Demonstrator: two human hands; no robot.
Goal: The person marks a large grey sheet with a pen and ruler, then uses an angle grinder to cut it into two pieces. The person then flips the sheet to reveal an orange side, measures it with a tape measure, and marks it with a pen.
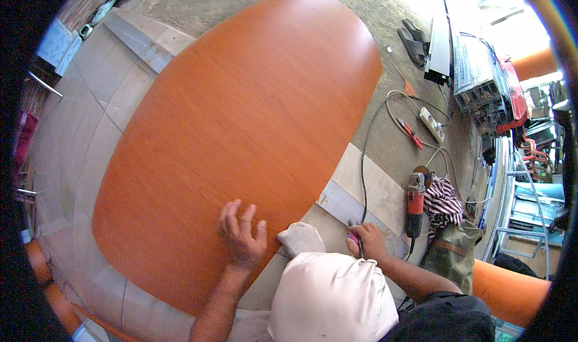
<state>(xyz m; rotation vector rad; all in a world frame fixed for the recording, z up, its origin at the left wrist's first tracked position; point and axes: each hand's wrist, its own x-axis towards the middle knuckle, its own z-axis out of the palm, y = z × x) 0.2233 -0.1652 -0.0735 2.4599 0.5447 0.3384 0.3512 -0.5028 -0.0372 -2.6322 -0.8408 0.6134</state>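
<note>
A large oval wood-grain panel, reddish brown and smooth, takes up the middle of the view. Over its near part is my left hand, fingers apart and holding nothing; whether the fingertips touch the surface I cannot tell. To the right, off the panel's edge, my right hand is closed around a small pink-and-dark thing. My fingers hide most of it, so its kind does not show. A black cable runs down to that hand.
A red-and-black angle grinder lies at the right beside a striped cloth. Red-handled pliers, a white power strip and looped cables are farther off. Sandals and stacked metal profiles stand beyond. My pale-trousered knee is close.
</note>
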